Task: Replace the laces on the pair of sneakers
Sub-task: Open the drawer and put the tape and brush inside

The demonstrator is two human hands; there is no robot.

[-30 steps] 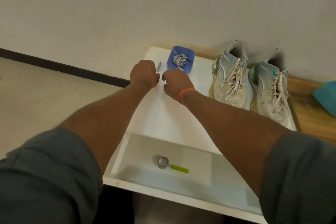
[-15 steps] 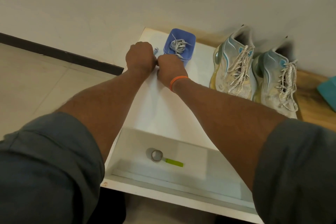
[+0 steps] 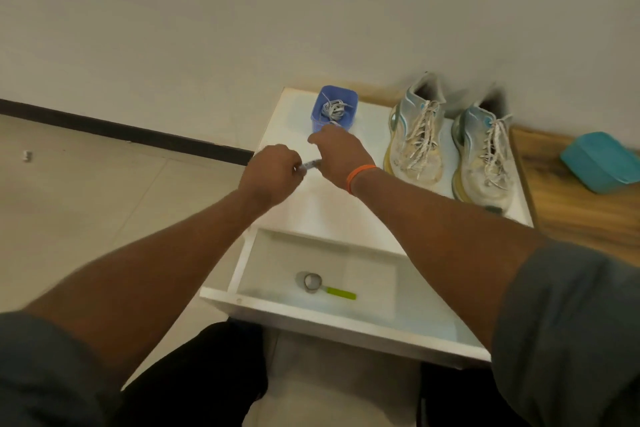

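Note:
Two worn white and pale-blue sneakers stand laced on the white cabinet top (image 3: 332, 204), the left sneaker (image 3: 415, 139) beside the right sneaker (image 3: 483, 152). A blue tub (image 3: 334, 109) at the back holds a bundle of white laces (image 3: 333, 109). In front of the tub my left hand (image 3: 273, 173) and my right hand (image 3: 337, 158) each grip an end of a small slim pen-like object (image 3: 309, 165), held just above the cabinet top. An orange band circles my right wrist.
The cabinet's drawer (image 3: 346, 319) is pulled out toward me and holds a small tape roll (image 3: 312, 281) and a green-handled tool (image 3: 341, 293). A teal box (image 3: 601, 161) lies on the wooden surface at right. Tiled floor lies to the left, a wall behind.
Both hands have drawn back from beside the tub toward me, and the small pen-like object that lay by the tub is now held between them.

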